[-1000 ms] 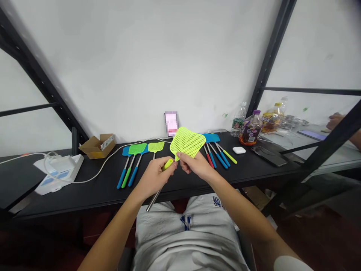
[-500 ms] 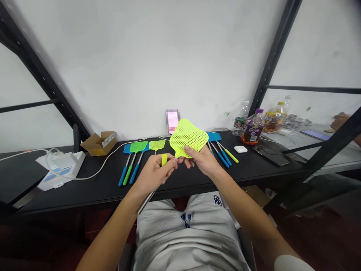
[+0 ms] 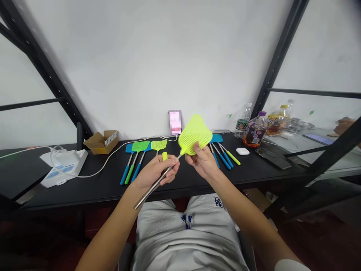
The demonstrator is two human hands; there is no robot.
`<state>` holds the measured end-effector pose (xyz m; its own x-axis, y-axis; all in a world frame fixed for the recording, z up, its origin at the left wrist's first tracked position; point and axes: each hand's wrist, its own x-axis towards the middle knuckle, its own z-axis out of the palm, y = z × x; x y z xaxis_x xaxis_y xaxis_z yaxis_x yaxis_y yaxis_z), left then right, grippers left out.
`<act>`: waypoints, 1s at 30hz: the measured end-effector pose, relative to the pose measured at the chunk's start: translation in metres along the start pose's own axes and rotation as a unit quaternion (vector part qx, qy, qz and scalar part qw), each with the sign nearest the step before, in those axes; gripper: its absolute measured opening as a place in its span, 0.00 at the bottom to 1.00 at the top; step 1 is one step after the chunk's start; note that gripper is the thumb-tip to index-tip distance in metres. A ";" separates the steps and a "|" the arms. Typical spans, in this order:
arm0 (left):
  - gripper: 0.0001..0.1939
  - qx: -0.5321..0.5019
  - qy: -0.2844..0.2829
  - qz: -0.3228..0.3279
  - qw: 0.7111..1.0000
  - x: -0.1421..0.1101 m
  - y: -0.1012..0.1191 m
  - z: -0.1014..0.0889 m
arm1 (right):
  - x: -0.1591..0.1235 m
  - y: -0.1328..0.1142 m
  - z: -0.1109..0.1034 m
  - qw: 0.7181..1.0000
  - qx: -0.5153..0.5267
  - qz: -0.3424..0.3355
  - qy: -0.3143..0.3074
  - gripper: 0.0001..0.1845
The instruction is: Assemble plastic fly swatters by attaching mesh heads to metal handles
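Note:
A yellow-green fly swatter [image 3: 196, 131] is up in front of me, its perforated head tilted. My right hand [image 3: 205, 162] grips the lower part of that head, thumb on the near side. My left hand [image 3: 153, 171] is closed round the swatter's bare metal rod [image 3: 152, 189], close to the head's neck. A yellow-green handle piece [image 3: 164, 156] sticks up out of the same hand; its lower part is hidden by the fingers. Just beyond the left hand lies another yellow-green swatter [image 3: 158, 144], its handle out of sight.
Blue and green swatters [image 3: 140, 146] lie left on the black table [image 3: 104, 188]; more, with blue heads [image 3: 217, 138], lie right. Behind stands a lit phone [image 3: 175, 122]. An open carton [image 3: 102, 143] and power strip [image 3: 67, 169] sit left; bottles [image 3: 255, 130], a white case [image 3: 242, 151] and a dark phone [image 3: 273, 159] right.
The held swatter has turned and shifted slightly right and up, its head now steeper. Its metal rod now shows across the front of my left hand.

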<state>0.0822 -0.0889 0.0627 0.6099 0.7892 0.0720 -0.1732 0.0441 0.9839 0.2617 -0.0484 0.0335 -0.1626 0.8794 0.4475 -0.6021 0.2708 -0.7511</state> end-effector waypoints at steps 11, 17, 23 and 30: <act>0.15 0.064 0.180 -0.001 0.982 0.026 -0.030 -0.019 | 0.025 0.018 -0.066 0.942 -0.311 0.129 0.004 0.17; 0.17 0.125 0.221 -0.027 0.967 0.063 -0.056 -0.040 | 0.027 0.028 -0.078 0.832 -0.535 0.148 0.012 0.14; 0.17 0.255 0.285 -0.028 0.924 0.118 -0.075 -0.066 | 0.024 0.028 -0.074 0.644 -0.747 0.160 0.044 0.23; 0.17 0.422 0.312 0.010 0.851 0.132 -0.091 -0.073 | 0.022 0.032 -0.066 0.558 -0.807 0.187 0.055 0.28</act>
<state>0.1218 0.0560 -0.0288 0.0384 0.9678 0.2486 0.5982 -0.2216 0.7701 0.2900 0.0054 -0.0124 0.0610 0.9874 0.1462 0.9597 -0.0178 -0.2804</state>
